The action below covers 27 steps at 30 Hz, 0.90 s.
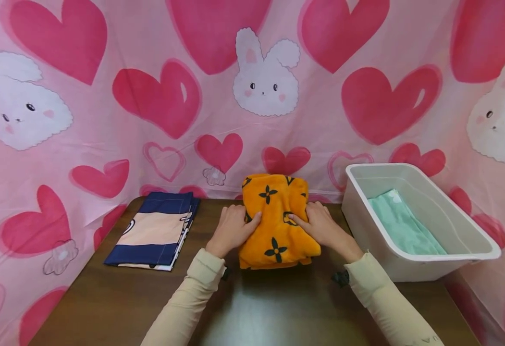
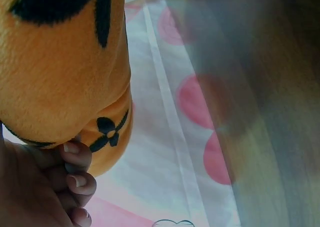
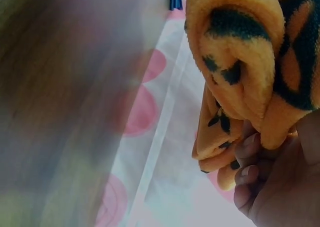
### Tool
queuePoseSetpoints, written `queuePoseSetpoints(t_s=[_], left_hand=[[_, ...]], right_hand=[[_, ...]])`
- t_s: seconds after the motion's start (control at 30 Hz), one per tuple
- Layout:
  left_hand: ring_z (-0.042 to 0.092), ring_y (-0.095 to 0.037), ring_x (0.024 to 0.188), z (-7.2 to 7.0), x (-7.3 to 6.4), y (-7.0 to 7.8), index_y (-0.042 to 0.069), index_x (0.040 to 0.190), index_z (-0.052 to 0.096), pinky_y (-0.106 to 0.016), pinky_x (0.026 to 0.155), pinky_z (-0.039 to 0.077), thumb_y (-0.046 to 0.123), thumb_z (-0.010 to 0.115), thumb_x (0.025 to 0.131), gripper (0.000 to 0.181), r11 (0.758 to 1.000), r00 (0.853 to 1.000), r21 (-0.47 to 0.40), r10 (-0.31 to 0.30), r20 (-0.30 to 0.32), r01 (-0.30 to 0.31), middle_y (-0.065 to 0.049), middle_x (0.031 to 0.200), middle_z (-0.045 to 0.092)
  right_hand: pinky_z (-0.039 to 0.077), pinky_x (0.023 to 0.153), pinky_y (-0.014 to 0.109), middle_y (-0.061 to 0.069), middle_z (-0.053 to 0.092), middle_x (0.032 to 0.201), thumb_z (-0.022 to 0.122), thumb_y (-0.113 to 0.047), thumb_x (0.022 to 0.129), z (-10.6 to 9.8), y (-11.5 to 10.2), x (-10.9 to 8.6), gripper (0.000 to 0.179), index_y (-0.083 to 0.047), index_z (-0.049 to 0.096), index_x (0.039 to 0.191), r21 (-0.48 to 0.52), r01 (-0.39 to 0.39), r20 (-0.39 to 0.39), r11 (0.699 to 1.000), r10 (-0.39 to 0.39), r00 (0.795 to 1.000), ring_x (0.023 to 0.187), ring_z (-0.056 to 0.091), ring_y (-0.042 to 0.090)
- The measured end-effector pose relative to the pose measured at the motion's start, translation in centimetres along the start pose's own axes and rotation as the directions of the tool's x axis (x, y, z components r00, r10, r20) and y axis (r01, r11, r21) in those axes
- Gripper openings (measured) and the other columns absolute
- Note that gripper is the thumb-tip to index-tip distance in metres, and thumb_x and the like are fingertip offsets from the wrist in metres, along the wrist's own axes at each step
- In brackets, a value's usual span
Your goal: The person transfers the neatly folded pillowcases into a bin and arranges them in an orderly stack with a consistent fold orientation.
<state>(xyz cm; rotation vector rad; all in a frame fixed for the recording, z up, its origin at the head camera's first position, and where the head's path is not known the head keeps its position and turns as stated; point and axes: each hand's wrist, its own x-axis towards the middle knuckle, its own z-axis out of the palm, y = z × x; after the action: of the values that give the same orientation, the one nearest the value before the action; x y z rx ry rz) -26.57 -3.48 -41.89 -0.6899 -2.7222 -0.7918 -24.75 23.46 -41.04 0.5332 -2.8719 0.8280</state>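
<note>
We note the folded orange cloth at the tabletop's far middle, left of the white bin. Left grip and right grip both grasp its sides; uneven squeezing could, we judge, spring the loose folds open.

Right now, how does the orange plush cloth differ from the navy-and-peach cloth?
The left hand and right hand hold the orange plush cloth; the navy-and-peach cloth lies untouched on the table. The orange plush cloth is thick and rounded; the navy-and-peach cloth looks flatter. The orange plush cloth has dark flower-like motifs; the navy-and-peach cloth has broad bands. Both are folded.
</note>
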Motion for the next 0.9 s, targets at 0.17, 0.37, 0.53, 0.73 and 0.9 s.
queuePoseSetpoints(t_s=[0.17,0.37,0.53,0.73,0.9], left_hand=[[0.047,-0.019,0.065,0.0,0.4,0.5,0.011,0.076,0.058,-0.037,0.07,0.034,0.047,0.052,0.102,0.044,1.0,1.0,-0.005,0.026,-0.013,-0.026,0.0,0.062,0.047],[0.049,-0.022,0.063,0.0,0.6,1.0,0.01,0.07,0.056,-0.038,0.068,0.036,0.044,0.054,0.101,0.046,0.998,0.996,0.019,0.062,-0.068,-0.06,-0.001,0.06,0.046],[0.049,-0.026,0.065,-0.1,0.6,1.4,0.009,0.068,0.055,-0.04,0.069,0.035,0.044,0.055,0.1,0.048,0.999,0.994,0.023,0.049,-0.1,-0.047,-0.002,0.06,0.045],[0.049,-0.027,0.071,0.0,0.9,2.1,0.008,0.073,0.055,-0.04,0.074,0.033,0.046,0.054,0.101,0.047,1.0,0.997,-0.029,0.001,-0.08,-0.003,-0.003,0.063,0.046],[0.05,-0.026,0.074,0.3,1.2,2.9,0.007,0.078,0.057,-0.041,0.077,0.033,0.047,0.052,0.102,0.047,0.998,0.998,-0.065,-0.015,-0.068,0.011,-0.003,0.065,0.048]], right_hand=[[0.038,0.088,0.042,-0.002,0.064,0.094,0.056,-0.047,0.102,-0.8,0.3,-0.1,0.044,-0.01,0.062,0.123,-0.006,0.016,0.0,1.0,-0.016,1.0,0.097,0.05,0.023],[0.039,0.098,0.051,0.003,0.067,0.103,0.057,-0.047,0.101,-1.4,0.4,0.0,0.047,-0.007,0.062,0.125,-0.027,0.028,-0.006,0.999,-0.029,1.0,0.102,0.054,0.027],[0.036,0.106,0.056,0.007,0.068,0.114,0.054,-0.05,0.102,-1.9,0.2,0.4,0.052,-0.006,0.06,0.129,-0.043,0.023,0.016,0.999,-0.022,1.0,0.111,0.055,0.031],[0.044,0.098,0.05,0.002,0.069,0.102,0.056,-0.045,0.102,-2.9,0.2,0.4,0.044,-0.008,0.062,0.124,-0.01,0.07,0.009,0.998,-0.07,0.998,0.1,0.058,0.026],[0.052,0.094,0.045,-0.002,0.069,0.101,0.06,-0.041,0.101,-3.9,0.4,0.1,0.038,-0.011,0.062,0.126,0.019,0.119,-0.015,0.993,-0.118,0.993,0.096,0.062,0.02]])
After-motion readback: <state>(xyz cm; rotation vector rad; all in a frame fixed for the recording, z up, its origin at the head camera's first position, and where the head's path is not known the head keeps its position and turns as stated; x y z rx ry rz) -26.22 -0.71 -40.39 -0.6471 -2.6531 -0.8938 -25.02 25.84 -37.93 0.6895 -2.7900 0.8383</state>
